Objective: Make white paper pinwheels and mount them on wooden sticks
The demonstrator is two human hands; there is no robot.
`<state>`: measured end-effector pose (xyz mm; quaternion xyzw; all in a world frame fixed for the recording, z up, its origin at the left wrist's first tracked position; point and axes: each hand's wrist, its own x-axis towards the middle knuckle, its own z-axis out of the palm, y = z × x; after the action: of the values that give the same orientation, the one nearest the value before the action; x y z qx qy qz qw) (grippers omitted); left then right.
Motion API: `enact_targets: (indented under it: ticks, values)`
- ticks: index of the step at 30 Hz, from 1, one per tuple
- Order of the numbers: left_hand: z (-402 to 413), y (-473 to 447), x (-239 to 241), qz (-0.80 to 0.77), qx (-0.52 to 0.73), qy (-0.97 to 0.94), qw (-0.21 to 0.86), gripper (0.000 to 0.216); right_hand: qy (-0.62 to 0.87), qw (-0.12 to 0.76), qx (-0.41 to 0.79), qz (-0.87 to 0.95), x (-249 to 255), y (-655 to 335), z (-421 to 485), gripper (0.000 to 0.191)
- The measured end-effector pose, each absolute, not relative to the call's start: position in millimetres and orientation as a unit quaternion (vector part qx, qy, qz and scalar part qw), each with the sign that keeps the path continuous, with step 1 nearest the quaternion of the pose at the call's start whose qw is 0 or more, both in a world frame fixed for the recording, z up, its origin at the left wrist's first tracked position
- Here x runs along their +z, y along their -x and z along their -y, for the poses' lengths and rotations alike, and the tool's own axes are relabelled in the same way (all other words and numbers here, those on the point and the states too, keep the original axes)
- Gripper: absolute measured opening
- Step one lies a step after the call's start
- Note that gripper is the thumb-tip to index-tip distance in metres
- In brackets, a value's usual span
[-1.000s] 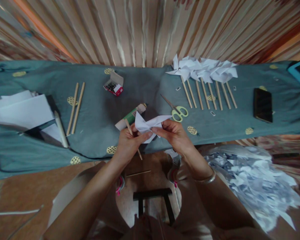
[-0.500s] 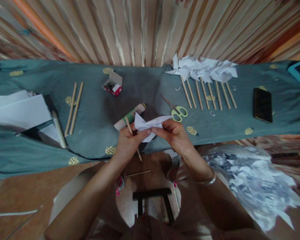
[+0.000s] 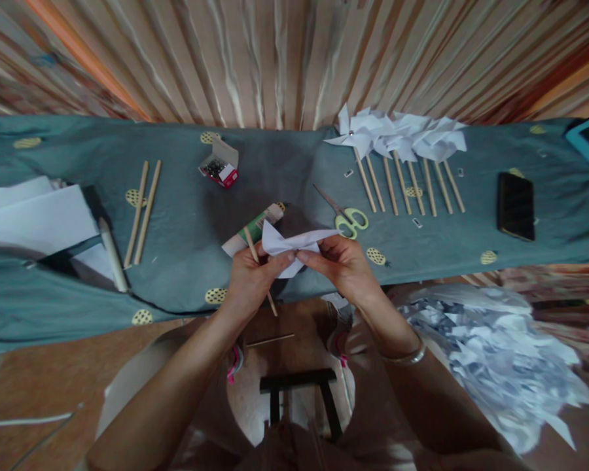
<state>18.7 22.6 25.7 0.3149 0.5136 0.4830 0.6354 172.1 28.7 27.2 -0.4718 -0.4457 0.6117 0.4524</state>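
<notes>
Between my two hands is a white paper pinwheel [image 3: 294, 243], its corners folded toward the middle. My left hand [image 3: 253, 271] is closed on its left side and also keeps a thin wooden stick [image 3: 250, 244] slanting across the palm. My right hand [image 3: 342, 261] pinches the right side, with both thumbs meeting at the centre. Just beyond the left hand lies a green and white tube [image 3: 258, 226]. Scissors with light green handles [image 3: 352, 221] rest beyond the right hand. Fingers under the paper are hidden.
Several pinwheels on sticks [image 3: 402, 134] lie in a row at the back right. A small open box of pins [image 3: 220, 167], two sticks [image 3: 142, 212], white paper sheets [image 3: 39, 219] and a phone [image 3: 515, 206] are on the cloth. A bag of paper scraps [image 3: 505, 360] stands at the lower right.
Almost nothing differs. Both hands keep their hold on the folded paper at the same spot, and the view has shifted very slightly.
</notes>
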Motion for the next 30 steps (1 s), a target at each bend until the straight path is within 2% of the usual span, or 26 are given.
enact_targets:
  ticks: [7,18,26,30]
  values:
    - [-23.1,-18.6,25.5,-0.512,0.483,-0.321,0.634,0.024,0.461,0.447,0.616,0.456,29.2,-172.2,-28.4,0.025]
    - [-22.3,-18.7,28.7,-0.516,0.479,-0.311,0.638,0.021,0.462,0.463,0.613,0.444,25.5,-171.1,-27.1,0.032]
    - [-23.4,-19.1,27.2,-0.505,0.493,-0.276,0.652,0.022,0.519,0.498,0.502,0.48,25.2,-169.4,-25.6,0.026]
    - [-24.3,-19.3,27.5,-0.511,0.491,-0.28,0.648,0.023,0.515,0.504,0.503,0.477,26.9,-168.6,-24.4,0.028]
